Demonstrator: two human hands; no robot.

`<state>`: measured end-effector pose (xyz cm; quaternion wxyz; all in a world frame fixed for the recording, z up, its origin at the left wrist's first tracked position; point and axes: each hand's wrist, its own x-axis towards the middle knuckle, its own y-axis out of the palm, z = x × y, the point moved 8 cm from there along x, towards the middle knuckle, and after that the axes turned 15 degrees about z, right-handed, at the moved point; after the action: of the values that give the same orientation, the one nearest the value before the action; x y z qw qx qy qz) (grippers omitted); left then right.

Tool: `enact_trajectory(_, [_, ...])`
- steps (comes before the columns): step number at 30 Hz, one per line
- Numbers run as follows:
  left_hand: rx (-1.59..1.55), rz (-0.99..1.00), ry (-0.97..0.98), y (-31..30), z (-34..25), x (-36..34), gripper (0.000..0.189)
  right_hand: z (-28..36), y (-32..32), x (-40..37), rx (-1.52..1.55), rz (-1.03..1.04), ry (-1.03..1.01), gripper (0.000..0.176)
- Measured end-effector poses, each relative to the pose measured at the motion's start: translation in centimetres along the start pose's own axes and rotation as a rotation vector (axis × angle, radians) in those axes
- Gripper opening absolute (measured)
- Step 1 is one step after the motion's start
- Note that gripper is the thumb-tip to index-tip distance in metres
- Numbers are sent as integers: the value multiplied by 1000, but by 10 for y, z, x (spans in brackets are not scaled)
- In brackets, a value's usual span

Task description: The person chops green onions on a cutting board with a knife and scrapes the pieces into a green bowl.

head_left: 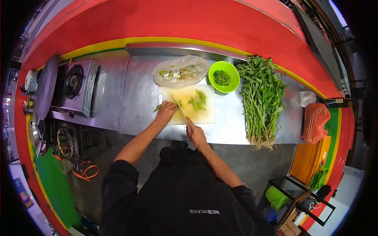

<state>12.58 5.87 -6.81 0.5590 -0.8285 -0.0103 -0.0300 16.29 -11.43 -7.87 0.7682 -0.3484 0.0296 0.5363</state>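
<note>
A white cutting board [206,115] lies on the steel counter. My right hand [196,135] is closed around the handle of a knife [180,109], whose blade slants up and left over the board. Beside the blade, my left hand [166,112] presses a bunch of green leaves [157,108] to the board, its fingers closed. A pile of chopped greens [197,100] lies right of the knife. Behind the board are a clear plastic bag [173,80] with plant scraps and a lime green bowl [224,87] holding chopped greens.
A large bundle of leafy stems with roots [262,98] lies on the counter's right side. Farther right sits a red plastic bag [315,122]. A gas stove [75,84] stands at the left, near a large round lid [46,88]. A red wall rises behind the counter [232,129].
</note>
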Motion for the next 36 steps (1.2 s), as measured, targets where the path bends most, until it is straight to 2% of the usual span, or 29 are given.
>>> enact_trajectory(6, [-9,-15,-44,-3,-3,-1,23,-8,-4,4,-19,5,23,46])
enact_trajectory(8, [3,-25,-58,1,-2,-3,25,-14,-7,1,-43,-40,22,46])
enact_trajectory(10, [16,-24,-66,-1,-3,-5,25,-20,-13,-5,76,-72,16,45])
enact_trajectory(12, [35,-20,-67,0,-2,-5,25,-19,-18,-12,-33,-140,10,44])
enact_trajectory(16, [63,-92,-39,3,5,-6,19,-15,-22,-19,93,-121,14,45])
enact_trajectory(18, [39,-77,-45,2,7,-6,18,-4,-21,-26,198,0,62,46])
enact_trajectory(24, [-69,-15,-62,3,10,-4,19,-1,-6,-26,126,0,-19,45])
enact_trajectory(26, [-47,-20,-55,5,11,-3,20,0,-3,-27,177,43,18,45])
enact_trajectory(36, [-1,31,-14,4,4,2,25,-3,3,-25,85,-8,-32,47])
